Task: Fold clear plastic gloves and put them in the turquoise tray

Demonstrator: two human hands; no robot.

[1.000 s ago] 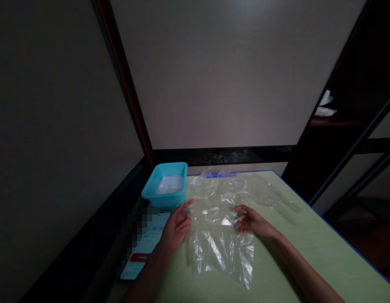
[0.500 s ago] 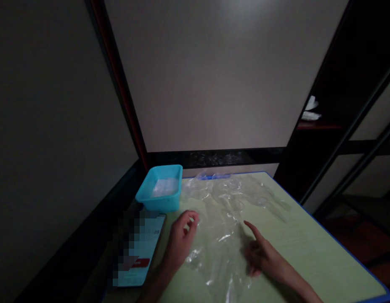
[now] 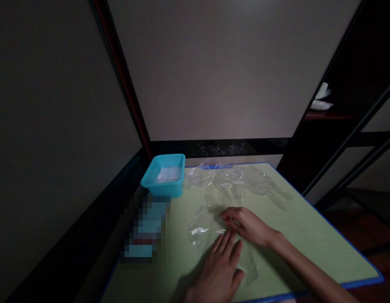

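A thin, clear plastic piece [image 3: 199, 231], shaped like a disposable glove, lies on the light green tabletop in front of me. My left hand [image 3: 218, 269] rests flat on its near part, fingers stretched out. Just beyond, my right hand [image 3: 245, 223] bends over the same plastic with thumb and fingertips brought together on it. The fingertips of both hands almost meet. More crumpled clear plastic [image 3: 229, 176] spreads along the far side of the table, apart from my hands.
A turquoise basket [image 3: 166, 189] with white material inside stands at the far left corner. Nearer is a phone-like screen [image 3: 149, 223], blurred out. The green table [image 3: 308, 244] has a blue edge, and a pale panel [image 3: 213, 75] rises behind it.
Both hands were raised above the plastic and apart. My left hand has moved right and come down flat; my right hand has moved left and closed its fingers. The near plastic has shifted.
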